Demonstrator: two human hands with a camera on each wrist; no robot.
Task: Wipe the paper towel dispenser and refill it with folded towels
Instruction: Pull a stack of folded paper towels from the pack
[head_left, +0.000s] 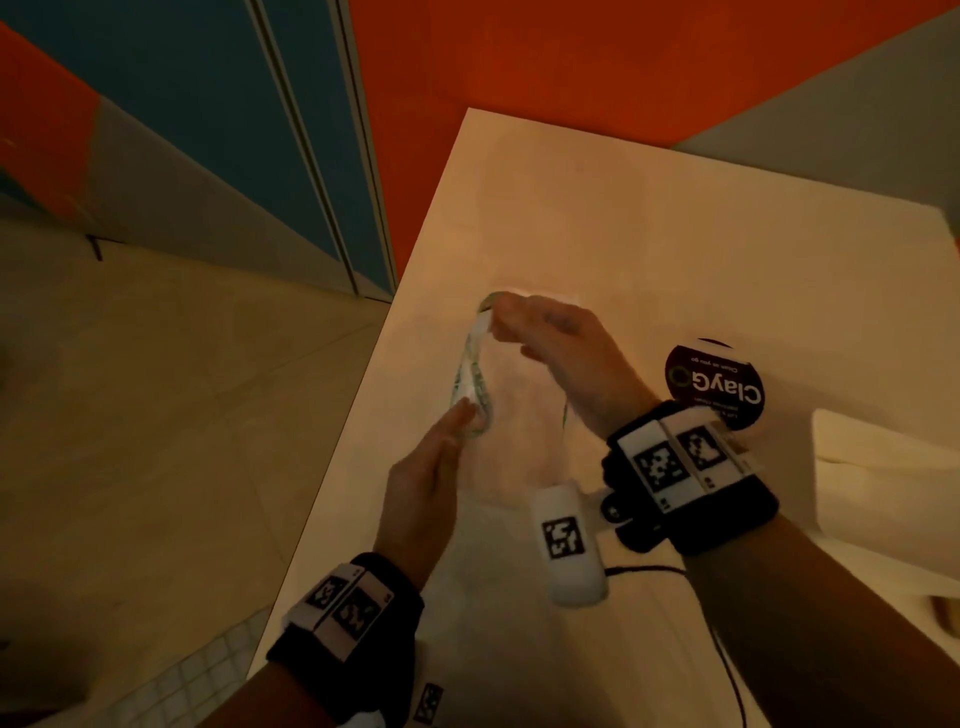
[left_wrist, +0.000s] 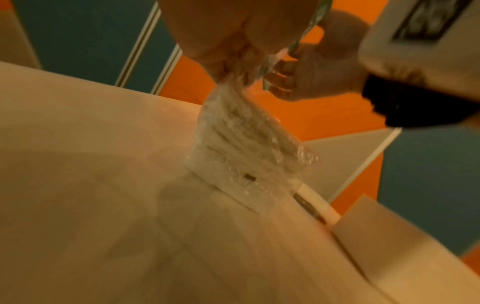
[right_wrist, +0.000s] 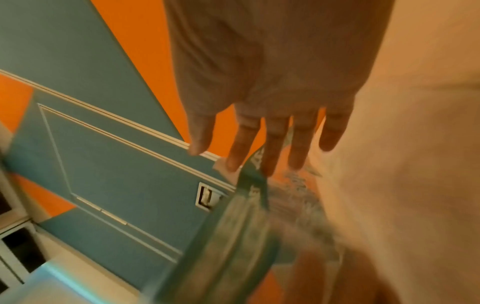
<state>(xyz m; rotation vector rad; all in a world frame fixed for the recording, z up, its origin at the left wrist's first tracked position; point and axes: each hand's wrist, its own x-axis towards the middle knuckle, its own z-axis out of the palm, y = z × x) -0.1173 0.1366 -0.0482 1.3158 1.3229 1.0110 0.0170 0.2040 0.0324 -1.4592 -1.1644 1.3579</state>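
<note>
Clear plastic towel wrapper (head_left: 475, 374), green print, stretched upright above white dispenser top (head_left: 649, 249); blurred.

1. A round dark sticker (head_left: 716, 383) near the right edge of the white surface (head_left: 675, 234) reads "ClayGo" in large white letters, seen upside down from the head view
2. Above that word on the same sticker a small line reads "Clean as you go"; the finer print under the brand name is too small to read
3. The clear plastic wrapper (head_left: 475, 374) carries green print, but it is crumpled and blurred and no word can be made out
4. The black-and-white square codes on the wrist bands (head_left: 675, 457) and on the white capsule (head_left: 563, 538) are patterns, with no readable letters beside them
</note>
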